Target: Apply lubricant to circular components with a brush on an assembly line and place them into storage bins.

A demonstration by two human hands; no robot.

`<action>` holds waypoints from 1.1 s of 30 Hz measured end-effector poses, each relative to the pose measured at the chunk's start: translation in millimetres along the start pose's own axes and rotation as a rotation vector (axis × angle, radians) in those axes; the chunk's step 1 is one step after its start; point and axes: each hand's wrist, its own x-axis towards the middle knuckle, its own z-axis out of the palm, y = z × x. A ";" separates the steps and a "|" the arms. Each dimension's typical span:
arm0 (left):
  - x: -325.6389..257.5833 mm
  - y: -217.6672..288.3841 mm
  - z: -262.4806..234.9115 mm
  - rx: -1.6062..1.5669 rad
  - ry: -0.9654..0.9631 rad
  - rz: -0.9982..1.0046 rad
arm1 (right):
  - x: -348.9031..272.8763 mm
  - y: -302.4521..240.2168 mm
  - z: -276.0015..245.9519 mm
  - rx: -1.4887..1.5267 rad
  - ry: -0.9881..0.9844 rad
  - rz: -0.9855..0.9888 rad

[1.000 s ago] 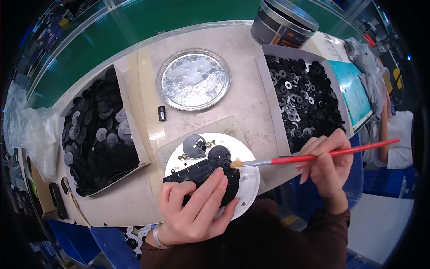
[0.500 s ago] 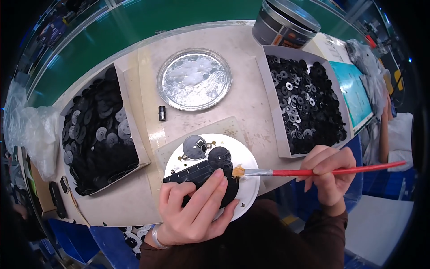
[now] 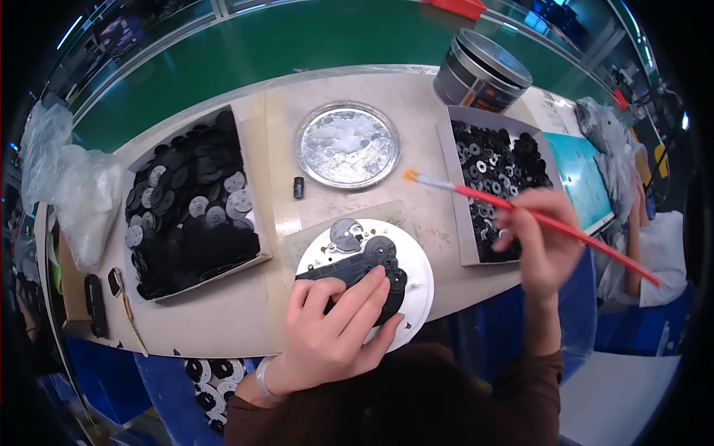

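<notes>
Black housing [image 3: 338, 269] partly under left fingers [image 3: 358, 300]

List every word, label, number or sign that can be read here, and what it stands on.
Grey tin: print on its side, not copied out here.
Pale sheet beside the teal sheet: faint marks, too blurred to read.
Black gears: any marks are too small to tell.

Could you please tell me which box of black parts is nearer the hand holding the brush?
The right-hand box, beside the right hand with its red-handled brush; the other box stands left of the round metal tray.
</notes>
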 end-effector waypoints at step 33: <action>153.0 -128.8 2.0 0.509 -0.193 -0.055 | -42.7 19.6 -54.4 -0.207 0.347 -0.057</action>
